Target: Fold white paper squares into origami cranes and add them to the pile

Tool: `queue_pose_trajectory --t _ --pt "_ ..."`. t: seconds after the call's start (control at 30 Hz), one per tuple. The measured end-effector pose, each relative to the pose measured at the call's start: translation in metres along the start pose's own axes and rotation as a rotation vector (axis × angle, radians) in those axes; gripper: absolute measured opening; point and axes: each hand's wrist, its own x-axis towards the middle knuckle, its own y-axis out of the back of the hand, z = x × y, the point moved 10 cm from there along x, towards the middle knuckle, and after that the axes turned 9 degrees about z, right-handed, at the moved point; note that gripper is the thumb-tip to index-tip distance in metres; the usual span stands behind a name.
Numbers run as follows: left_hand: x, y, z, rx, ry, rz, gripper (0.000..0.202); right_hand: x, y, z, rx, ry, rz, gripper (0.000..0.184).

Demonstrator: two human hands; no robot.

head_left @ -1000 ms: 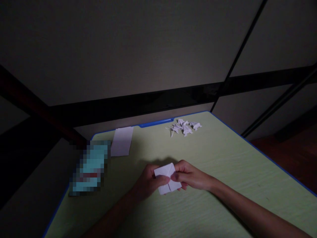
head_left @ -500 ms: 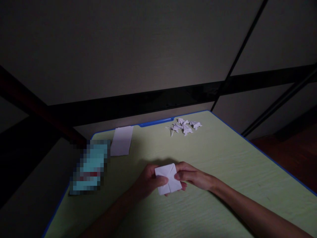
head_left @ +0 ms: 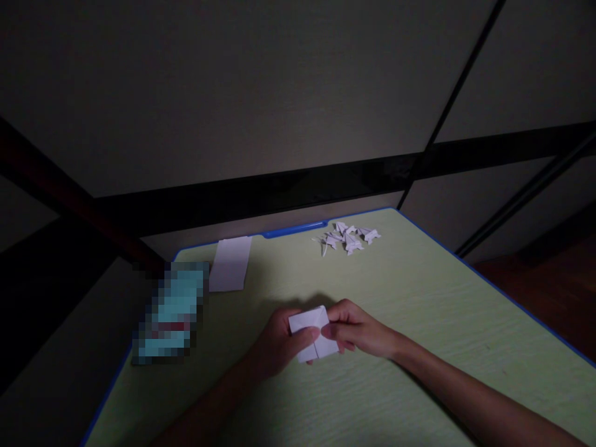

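Note:
A small square of folded white paper (head_left: 305, 320) is held up between both hands over the table, its creases meeting near the middle. My left hand (head_left: 282, 343) grips its left side, thumb pressed flat on top and the other fingers mostly hidden underneath. On the right edge, my right hand (head_left: 356, 329) pinches the paper, with its thumb tip close to the left thumb near the centre. Some right fingertips show below the paper's edge.
Several folded white paper figures (head_left: 351, 242) lie at the table's far side. A white paper sheet (head_left: 230, 264) is at the far left, beside a blurred-out turquoise item (head_left: 172, 310). The pale green table (head_left: 419, 298) has a blue edge and a blue pen groove (head_left: 295, 230), facing dark panels.
My right thumb has slid left over the paper, closer to my left thumb. The folded paper has shifted slightly left and turned a little.

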Motion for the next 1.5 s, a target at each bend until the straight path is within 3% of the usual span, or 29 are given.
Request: queue_pose_trajectory --t 0.17,0.4,0.53,0.77,0.97,1.07,1.23,1.37,1.5 --pt "-0.002 -0.005 -0.001 -0.051 0.013 -0.04 0.035 -0.003 -0.002 -0.008 0.054 0.036 -0.002 0.026" --pt "0.004 0.009 0.006 -0.056 -0.031 0.118 0.029 0.003 0.013 -0.013 0.05 0.119 0.162 0.033" --pt "0.003 0.005 0.003 0.041 0.001 0.087 0.029 0.004 0.017 -0.01 0.026 0.102 0.19 0.03" --pt "-0.002 -0.006 -0.002 0.141 0.017 0.006 0.03 -0.001 0.002 -0.016 -0.027 0.149 0.111 0.034" --pt "0.005 0.01 0.003 0.035 -0.032 0.199 0.03 0.003 0.023 -0.013 -0.045 0.139 0.308 0.039" --pt "0.007 0.018 0.01 -0.036 -0.083 0.267 0.028 0.007 0.023 -0.011 -0.061 0.121 0.307 0.041" --pt "0.005 0.024 0.013 -0.03 -0.09 0.318 0.025 0.004 0.011 -0.015 -0.05 0.126 0.275 0.031" --pt "0.004 0.023 0.009 -0.063 -0.06 0.285 0.024 -0.005 0.028 -0.018 0.015 0.181 0.424 0.022" --pt "0.005 0.021 0.006 -0.067 -0.046 0.237 0.024 -0.009 0.036 -0.026 0.071 0.279 0.448 0.018"
